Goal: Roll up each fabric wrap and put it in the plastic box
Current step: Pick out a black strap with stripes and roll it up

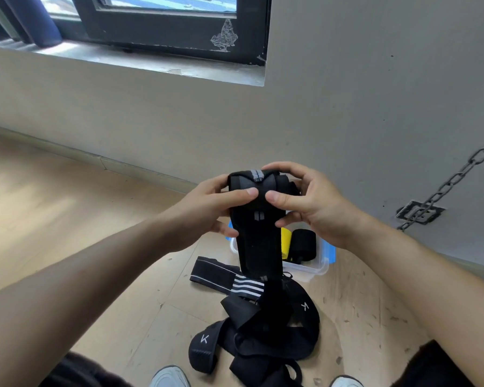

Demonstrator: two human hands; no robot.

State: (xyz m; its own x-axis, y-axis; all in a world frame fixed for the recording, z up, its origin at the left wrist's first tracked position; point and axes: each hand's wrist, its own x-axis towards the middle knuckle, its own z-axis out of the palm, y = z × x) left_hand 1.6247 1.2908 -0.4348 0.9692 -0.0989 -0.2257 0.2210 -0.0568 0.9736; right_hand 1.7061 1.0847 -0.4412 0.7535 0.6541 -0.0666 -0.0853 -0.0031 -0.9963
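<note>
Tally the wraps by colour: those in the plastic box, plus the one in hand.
Yellow roll, in the plastic box: 1
Black roll, in the box: 1
Black wrap, held by the left hand and right hand: 1
Total: 3; the hanging wrap hides part of the box.

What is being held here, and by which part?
Both hands grip one black fabric wrap by its rolled top end, left hand on its left side, right hand on its right; the tail hangs down.
</note>
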